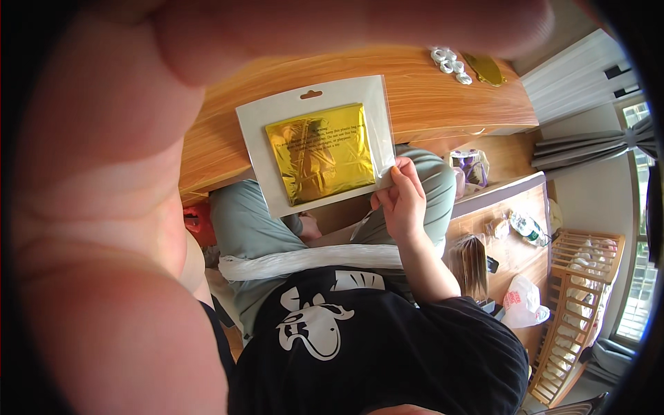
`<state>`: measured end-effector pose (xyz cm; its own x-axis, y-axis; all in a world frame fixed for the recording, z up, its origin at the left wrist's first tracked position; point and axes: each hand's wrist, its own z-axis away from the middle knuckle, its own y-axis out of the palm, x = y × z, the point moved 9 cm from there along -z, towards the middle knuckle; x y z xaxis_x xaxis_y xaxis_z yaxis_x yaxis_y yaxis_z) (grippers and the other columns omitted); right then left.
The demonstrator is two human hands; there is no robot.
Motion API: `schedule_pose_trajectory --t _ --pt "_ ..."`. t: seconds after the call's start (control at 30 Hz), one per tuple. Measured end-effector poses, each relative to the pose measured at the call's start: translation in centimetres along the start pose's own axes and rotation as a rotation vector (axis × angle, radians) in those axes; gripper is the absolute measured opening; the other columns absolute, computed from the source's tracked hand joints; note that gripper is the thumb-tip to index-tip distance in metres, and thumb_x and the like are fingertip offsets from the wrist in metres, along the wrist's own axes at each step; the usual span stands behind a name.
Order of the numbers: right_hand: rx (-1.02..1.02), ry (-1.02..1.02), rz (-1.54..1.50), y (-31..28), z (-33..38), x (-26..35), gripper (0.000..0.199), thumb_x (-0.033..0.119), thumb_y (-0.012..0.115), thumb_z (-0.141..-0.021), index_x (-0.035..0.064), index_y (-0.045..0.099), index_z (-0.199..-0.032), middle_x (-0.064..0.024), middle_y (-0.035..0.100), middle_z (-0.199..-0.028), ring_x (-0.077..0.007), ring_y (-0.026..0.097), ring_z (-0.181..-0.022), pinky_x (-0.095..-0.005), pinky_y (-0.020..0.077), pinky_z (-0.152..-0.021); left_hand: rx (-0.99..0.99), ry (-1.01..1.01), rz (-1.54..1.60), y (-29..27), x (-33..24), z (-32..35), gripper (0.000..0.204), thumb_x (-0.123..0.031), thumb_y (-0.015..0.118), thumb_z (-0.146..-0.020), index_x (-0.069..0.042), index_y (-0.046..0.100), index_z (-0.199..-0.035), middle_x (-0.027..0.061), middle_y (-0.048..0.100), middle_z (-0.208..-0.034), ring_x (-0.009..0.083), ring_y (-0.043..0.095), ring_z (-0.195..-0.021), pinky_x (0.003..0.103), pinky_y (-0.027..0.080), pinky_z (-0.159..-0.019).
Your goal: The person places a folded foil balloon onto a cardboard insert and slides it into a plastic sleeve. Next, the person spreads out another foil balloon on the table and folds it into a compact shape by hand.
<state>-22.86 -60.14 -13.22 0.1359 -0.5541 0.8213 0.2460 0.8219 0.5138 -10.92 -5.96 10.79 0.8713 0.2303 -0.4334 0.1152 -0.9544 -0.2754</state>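
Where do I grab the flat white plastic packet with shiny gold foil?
Pinch the flat white plastic packet by its left border, probably from the left: it looks thin and free there, beside the gold foil square, while the right grip holds the lower right corner.

The left hand (104, 200), so close that it blurs, is cut off at the top and hides the left end of the wooden desk (429, 97) and part of a red thing (199, 218). The lower edge cuts off the black T-shirt (408, 346), and what the white plastic bag (523, 304) holds cannot be told.
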Motion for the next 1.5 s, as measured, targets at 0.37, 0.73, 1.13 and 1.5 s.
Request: schedule_pose_trajectory --t 0.37,0.73,1.13,1.5 --pt "0.106 0.019 -0.03 1.8 -0.2 -1.0 0.01 0.013 0.043 -0.108 0.0104 0.051 -0.113 0.001 0.051 -0.073 -0.0086 0.032 -0.048 -0.0308 0.0443 -0.056 -0.017 -0.106 -0.064 6.5 -4.5 -2.8 0.112 -0.091 0.048 -0.076 -0.004 0.046 -0.145 0.0241 0.051 -0.147 0.0314 0.063 -0.111 0.04 0.051 -0.087" --pt "0.131 -0.009 -0.033 2.6 0.3 -0.8 0.011 0.013 0.043 -0.108 0.0103 0.051 -0.113 0.0003 0.052 -0.073 -0.0088 0.032 -0.047 -0.0301 0.0438 -0.056 -0.049 -0.209 -0.06 13.9 -5.8 -5.1 0.116 -0.096 0.041 -0.075 -0.003 0.048 -0.143 0.0251 0.052 -0.145 0.0297 0.065 -0.107 0.037 0.052 -0.084" --pt "0.113 -0.219 -0.171 0.9 1.3 2.0 0.011 0.014 0.042 -0.107 0.0108 0.048 -0.115 -0.0088 0.063 -0.099 -0.0155 0.045 -0.057 -0.0315 0.0454 -0.055 0.809 -0.398 0.852 25.5 -15.3 7.8 0.11 -0.1 0.03 -0.078 0.0 0.075 -0.094 0.0078 0.073 -0.077 0.0155 0.07 -0.064 0.027 0.052 -0.055" --pt "0.462 0.001 -0.184 5.3 5.4 -2.9 0.008 0.017 0.05 -0.107 0.0098 0.048 -0.111 -0.0041 0.058 -0.083 -0.0129 0.052 -0.059 -0.0285 0.0466 -0.057 -0.256 -0.929 0.9 31.9 -9.4 25.7 0.078 -0.049 0.074 -0.093 -0.011 0.045 -0.155 0.0062 0.045 -0.159 0.0274 0.036 -0.151 0.053 0.026 -0.125"
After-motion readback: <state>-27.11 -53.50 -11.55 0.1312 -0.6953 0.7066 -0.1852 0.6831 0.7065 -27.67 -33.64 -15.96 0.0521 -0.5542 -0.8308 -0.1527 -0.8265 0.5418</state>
